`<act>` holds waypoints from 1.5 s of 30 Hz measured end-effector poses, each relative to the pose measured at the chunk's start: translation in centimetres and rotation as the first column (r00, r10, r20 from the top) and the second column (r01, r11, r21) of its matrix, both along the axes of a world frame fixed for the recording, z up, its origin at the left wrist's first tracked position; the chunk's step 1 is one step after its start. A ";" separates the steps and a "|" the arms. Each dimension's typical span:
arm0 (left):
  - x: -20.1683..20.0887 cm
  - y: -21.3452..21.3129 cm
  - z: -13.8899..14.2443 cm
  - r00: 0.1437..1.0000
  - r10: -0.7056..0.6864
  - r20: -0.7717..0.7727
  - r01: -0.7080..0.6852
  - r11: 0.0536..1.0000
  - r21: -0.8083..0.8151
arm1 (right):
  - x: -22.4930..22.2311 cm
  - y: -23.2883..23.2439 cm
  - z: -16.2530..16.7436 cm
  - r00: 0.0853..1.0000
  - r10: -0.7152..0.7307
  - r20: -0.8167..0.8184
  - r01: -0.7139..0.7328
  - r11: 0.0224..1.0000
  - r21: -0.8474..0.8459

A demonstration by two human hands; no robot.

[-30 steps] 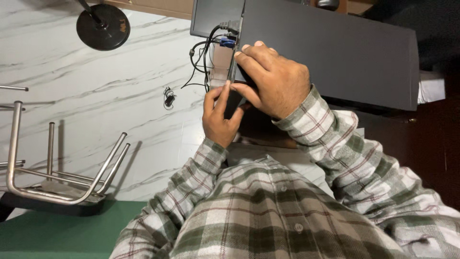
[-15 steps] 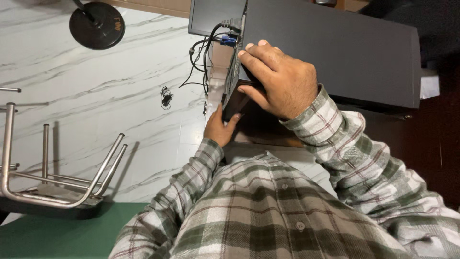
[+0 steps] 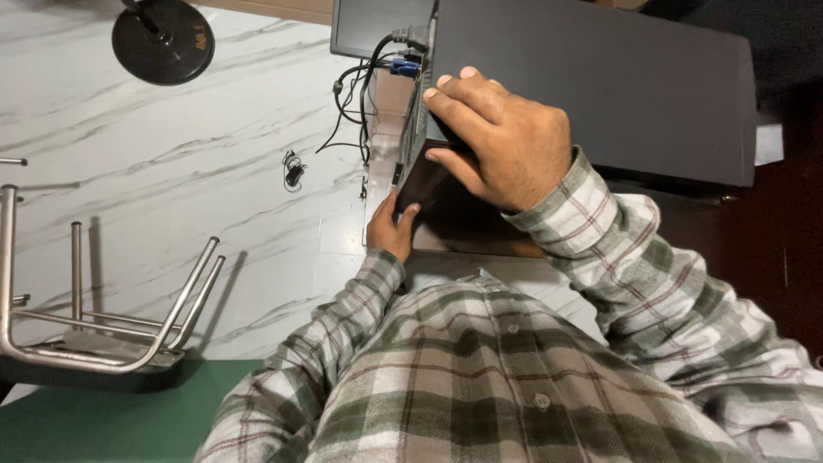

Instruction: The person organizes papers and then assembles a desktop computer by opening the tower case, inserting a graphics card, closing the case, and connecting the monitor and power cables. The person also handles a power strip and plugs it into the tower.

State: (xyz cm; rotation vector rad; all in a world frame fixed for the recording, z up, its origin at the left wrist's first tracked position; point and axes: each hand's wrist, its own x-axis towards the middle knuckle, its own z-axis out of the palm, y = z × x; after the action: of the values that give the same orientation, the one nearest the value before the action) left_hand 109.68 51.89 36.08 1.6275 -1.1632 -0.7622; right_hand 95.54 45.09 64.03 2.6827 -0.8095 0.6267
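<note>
Case (image 3: 591, 86), a dark computer tower, stands on the pale marble floor (image 3: 171, 171) with its cabled rear end toward the top of my view. My right hand (image 3: 501, 141) is spread flat on its top, near the rear edge, fingers pressing down and clamping nothing. My left hand (image 3: 393, 230) reaches lower, at the near bottom of the same edge, fingers curled against the dark side panel (image 3: 429, 184); whether they truly pinch it I cannot tell. To do this well I judge the right hand should steady the case while the left eases the panel evenly, avoiding the cables (image 3: 369, 94) plugged in just beyond. A stool (image 3: 94, 334) lies well off to my left, a round black base (image 3: 163, 39) farther up.
</note>
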 end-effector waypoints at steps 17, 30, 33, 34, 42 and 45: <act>3.3 -1.0 -0.8 0.960 -0.065 0.272 0.116 0.978 -0.175 | 0.5 0.2 0.2 1.000 -0.006 -0.011 0.007 0.999 0.045; 3.2 -1.8 2.3 0.924 -0.097 0.369 0.222 0.923 -0.315 | -0.1 -0.2 -0.5 0.992 0.058 0.109 -0.064 0.996 0.057; 2.8 -2.3 6.9 0.848 0.039 0.529 0.334 0.736 -0.589 | -0.2 -0.5 -1.1 0.985 0.067 0.158 -0.073 0.997 0.038; 2.6 -2.6 8.4 0.827 0.081 0.556 0.348 0.703 -0.621 | -0.1 -0.6 -1.2 0.983 0.070 0.172 -0.074 0.997 0.014; 1.4 -2.7 16.2 0.746 0.124 0.655 0.366 0.745 -0.558 | -1.4 -0.3 -0.2 0.966 -0.033 0.255 -0.058 0.938 0.343; 1.2 -2.7 16.5 0.732 0.122 0.670 0.387 0.736 -0.556 | -7.5 0.2 0.4 0.975 0.039 0.220 -0.129 0.900 0.416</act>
State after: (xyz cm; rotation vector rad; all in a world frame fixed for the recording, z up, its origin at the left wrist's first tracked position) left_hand 110.91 49.20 52.57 1.1803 -1.8356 0.2532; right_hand 88.07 45.30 64.40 3.1019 -0.9883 0.8460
